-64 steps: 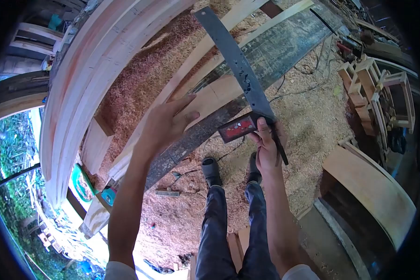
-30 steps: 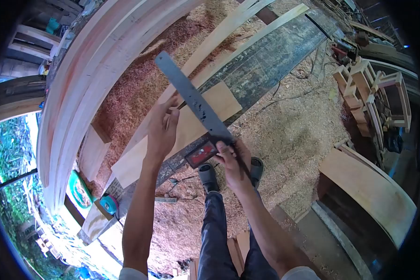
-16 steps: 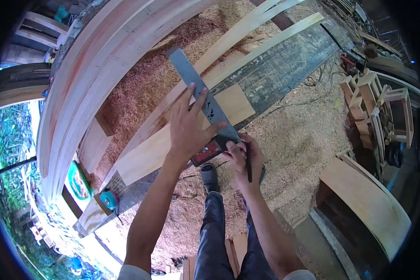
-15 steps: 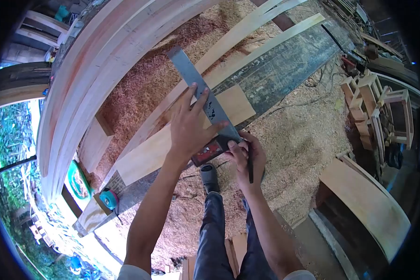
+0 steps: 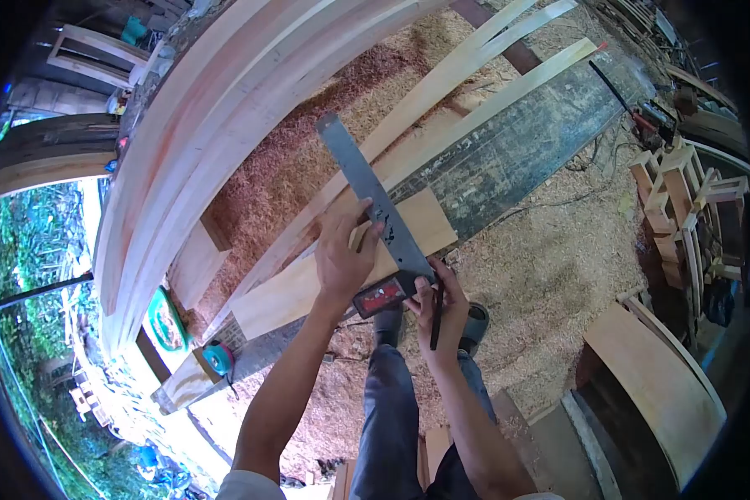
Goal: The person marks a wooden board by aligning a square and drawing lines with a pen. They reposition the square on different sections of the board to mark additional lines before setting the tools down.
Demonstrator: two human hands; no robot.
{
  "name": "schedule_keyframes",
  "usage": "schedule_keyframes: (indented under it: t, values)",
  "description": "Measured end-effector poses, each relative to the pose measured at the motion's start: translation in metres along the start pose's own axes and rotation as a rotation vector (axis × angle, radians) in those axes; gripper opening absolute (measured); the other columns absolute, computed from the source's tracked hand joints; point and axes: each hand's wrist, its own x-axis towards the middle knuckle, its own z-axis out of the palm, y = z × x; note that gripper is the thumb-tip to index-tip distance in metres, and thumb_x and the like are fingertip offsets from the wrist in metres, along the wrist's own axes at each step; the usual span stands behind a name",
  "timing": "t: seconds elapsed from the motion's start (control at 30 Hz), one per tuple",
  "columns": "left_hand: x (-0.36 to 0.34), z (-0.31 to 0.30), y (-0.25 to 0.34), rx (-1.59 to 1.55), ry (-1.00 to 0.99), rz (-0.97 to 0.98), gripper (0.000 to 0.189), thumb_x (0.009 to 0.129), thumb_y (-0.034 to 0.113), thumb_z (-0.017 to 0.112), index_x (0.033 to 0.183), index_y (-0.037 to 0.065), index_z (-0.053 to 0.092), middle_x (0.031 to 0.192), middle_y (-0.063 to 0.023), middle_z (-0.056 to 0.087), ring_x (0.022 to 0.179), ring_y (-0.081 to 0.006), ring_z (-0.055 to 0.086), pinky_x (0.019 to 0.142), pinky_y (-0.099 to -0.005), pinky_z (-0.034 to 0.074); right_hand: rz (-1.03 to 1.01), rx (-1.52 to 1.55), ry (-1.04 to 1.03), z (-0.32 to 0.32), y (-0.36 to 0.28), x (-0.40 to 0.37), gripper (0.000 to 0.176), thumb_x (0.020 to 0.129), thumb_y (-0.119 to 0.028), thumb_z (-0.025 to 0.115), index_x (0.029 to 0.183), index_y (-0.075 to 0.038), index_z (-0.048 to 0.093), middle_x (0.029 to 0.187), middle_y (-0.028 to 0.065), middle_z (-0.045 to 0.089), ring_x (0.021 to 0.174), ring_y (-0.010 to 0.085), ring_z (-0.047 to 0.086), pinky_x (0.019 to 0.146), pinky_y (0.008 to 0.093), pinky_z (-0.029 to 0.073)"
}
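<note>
A try square [image 5: 360, 177] with a metal blade and a dark stock with a red patch lies across a pale wooden board [image 5: 279, 292], near the board's right end. My left hand [image 5: 346, 254] has its bent fingers on the blade, at its left edge. My right hand [image 5: 443, 310] is closed at the corner where blade and stock meet, thumb and fingers touching it. A dark, slim pencil-like marker [image 5: 436, 321] is held in the right hand and points down toward my wrist. The board rests on a dark, worn plank [image 5: 517, 167].
Long pale planks [image 5: 192, 142] stand at the upper left. Wooden strips [image 5: 442, 83] run beyond the board. A teal tape measure [image 5: 218, 358] sits at the plank's left end, by a green basin [image 5: 167, 321]. Wooden frames [image 5: 675, 196] are stacked right. Shavings cover the ground [image 5: 550, 275].
My left hand's fingers have drawn in from a spread across the blade to its left edge. The whole view has shifted slightly; the square has stayed about the same on the board.
</note>
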Motion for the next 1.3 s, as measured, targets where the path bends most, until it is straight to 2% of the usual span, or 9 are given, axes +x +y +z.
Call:
schedule_keyframes:
  t: [0.07, 0.3, 0.37, 0.43, 0.5, 0.6, 1.13, 1.2, 1.3]
  values:
    - [0.001, 0.000, 0.002, 0.048, -0.012, -0.002, 0.029, 0.080, 0.012, 0.075, 0.107, 0.006, 0.067, 0.094, -0.0104, 0.069, 0.084, -0.0277, 0.065, 0.074, -0.0366, 0.051, 0.013, -0.044, 0.054, 0.009, -0.006, -0.004, 0.032, 0.097, -0.014, 0.059, 0.127, -0.003, 0.054, 0.107, 0.0036, 0.058, 0.087, 0.0090, 0.060, 0.070, 0.0247, 0.054]
    - [0.017, -0.007, -0.009, -0.117, -0.176, -0.119, 0.024, 0.078, 0.016, 0.079, 0.093, 0.002, 0.066, 0.085, -0.0093, 0.071, 0.074, -0.0227, 0.065, 0.070, -0.0326, 0.051, 0.024, -0.026, 0.227, 0.018, -0.004, -0.010, 0.036, 0.095, -0.019, 0.062, 0.124, 0.000, 0.053, 0.111, 0.0087, 0.060, 0.092, 0.0136, 0.062, 0.073, 0.0257, 0.055]
    - [0.028, -0.017, -0.003, -0.330, -0.259, -0.426, 0.024, 0.079, 0.010, 0.079, 0.089, 0.001, 0.060, 0.081, -0.0096, 0.067, 0.074, -0.0157, 0.065, 0.067, -0.0293, 0.051, -0.028, 0.159, 0.316, 0.025, 0.008, -0.010, 0.037, 0.092, -0.017, 0.067, 0.121, 0.002, 0.054, 0.111, 0.0089, 0.059, 0.097, 0.0150, 0.061, 0.080, 0.0266, 0.053]
    - [0.025, -0.011, -0.019, -0.532, -0.245, -0.453, 0.027, 0.080, 0.011, 0.079, 0.087, 0.004, 0.054, 0.082, -0.0098, 0.067, 0.077, -0.0136, 0.065, 0.069, -0.0290, 0.052, -0.064, 0.054, 0.370, 0.026, 0.009, -0.012, 0.038, 0.089, -0.015, 0.070, 0.120, 0.002, 0.055, 0.112, 0.0085, 0.059, 0.102, 0.0151, 0.058, 0.088, 0.0278, 0.049]
    - [0.038, -0.017, -0.023, -0.570, -0.399, -0.699, 0.023, 0.081, 0.011, 0.078, 0.093, 0.001, 0.060, 0.087, -0.0089, 0.069, 0.080, -0.0132, 0.065, 0.075, -0.0277, 0.052, -0.013, 0.084, 0.441, 0.032, 0.007, -0.012, 0.038, 0.089, -0.016, 0.070, 0.119, 0.002, 0.055, 0.111, 0.0081, 0.060, 0.103, 0.0153, 0.057, 0.093, 0.0288, 0.046]
    - [0.057, -0.021, -0.032, -0.749, -0.654, -0.765, 0.023, 0.082, 0.010, 0.077, 0.100, -0.001, 0.066, 0.093, -0.0073, 0.070, 0.084, -0.0132, 0.065, 0.079, -0.0273, 0.051, -0.013, -0.147, 0.471, 0.035, 0.006, -0.013, 0.045, 0.087, -0.022, 0.073, 0.122, 0.001, 0.055, 0.108, 0.0079, 0.061, 0.100, 0.0162, 0.058, 0.092, 0.0289, 0.044]
    - [0.077, -0.014, -0.043, -0.726, -0.867, -0.660, 0.017, 0.085, 0.015, 0.075, 0.092, 0.000, 0.074, 0.081, -0.0026, 0.070, 0.070, -0.0050, 0.058, 0.061, -0.0208, 0.044, -0.069, 0.017, 0.648, 0.067, 0.005, -0.011, 0.030, 0.093, -0.013, 0.062, 0.119, 0.001, 0.054, 0.108, 0.0097, 0.060, 0.101, 0.0162, 0.056, 0.092, 0.0294, 0.043]
    - [0.076, -0.012, -0.042, -0.705, -0.854, -0.685, 0.014, 0.087, 0.013, 0.074, 0.092, 0.001, 0.072, 0.071, 0.0033, 0.062, 0.059, -0.0013, 0.044, 0.052, -0.0203, 0.030, -0.066, -0.009, 0.652, 0.062, 0.008, -0.012, 0.030, 0.093, -0.015, 0.063, 0.117, 0.001, 0.055, 0.108, 0.0096, 0.060, 0.101, 0.0163, 0.056, 0.092, 0.0293, 0.043]
    - [0.075, -0.012, -0.043, -0.731, -0.839, -0.701, 0.013, 0.087, 0.013, 0.074, 0.091, 0.001, 0.072, 0.072, 0.0037, 0.062, 0.059, -0.0006, 0.043, 0.051, -0.0195, 0.029, -0.062, -0.037, 0.650, 0.059, 0.012, -0.012, 0.030, 0.092, -0.019, 0.065, 0.115, 0.001, 0.057, 0.106, 0.0089, 0.060, 0.099, 0.0162, 0.056, 0.091, 0.0290, 0.043]
